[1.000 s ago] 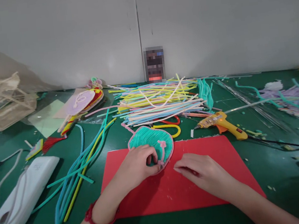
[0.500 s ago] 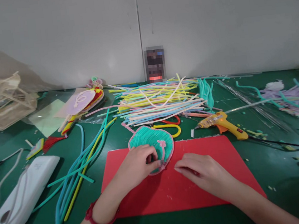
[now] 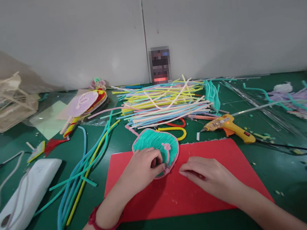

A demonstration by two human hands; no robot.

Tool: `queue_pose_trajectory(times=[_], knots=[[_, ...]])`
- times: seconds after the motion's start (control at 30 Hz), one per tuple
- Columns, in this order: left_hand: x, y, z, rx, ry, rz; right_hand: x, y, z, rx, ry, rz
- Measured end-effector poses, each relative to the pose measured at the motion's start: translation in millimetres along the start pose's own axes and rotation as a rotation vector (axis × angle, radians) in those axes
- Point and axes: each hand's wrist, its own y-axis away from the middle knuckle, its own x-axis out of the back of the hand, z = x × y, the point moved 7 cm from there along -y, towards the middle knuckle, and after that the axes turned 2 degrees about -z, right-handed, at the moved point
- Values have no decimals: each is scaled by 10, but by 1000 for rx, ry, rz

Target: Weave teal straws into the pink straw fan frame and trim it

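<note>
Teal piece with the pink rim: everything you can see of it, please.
The teal piece is flat and roundish, its face packed with fuzzy-looking strands laid side by side. A pink rim edges it, and a pink strip juts from its upper left. A pink flower on a stem decorates its right half. It lies across the far edge of the red board. The left hand rests over its near-left part, hiding it.
</note>
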Motion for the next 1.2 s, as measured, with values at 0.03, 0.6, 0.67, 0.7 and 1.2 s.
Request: queue_pose_trajectory(times=[0.03,0.6,0.67,0.7,1.2], knots=[[0,6,-5,-2,7,-8,-2,-1,1,1,-1,0],[-22,23,-21,-35,-22,-23,-28,8,24,-28,5,-38],[-19,20,-21,-18,-27,-16,-27,4,23,-29,5,-39],[-17,19,-23,-6,-38,-5,-29,2,23,-30,4,-43],[274,20,-68,70,-6,306,109,-7,143,-103,113,118]])
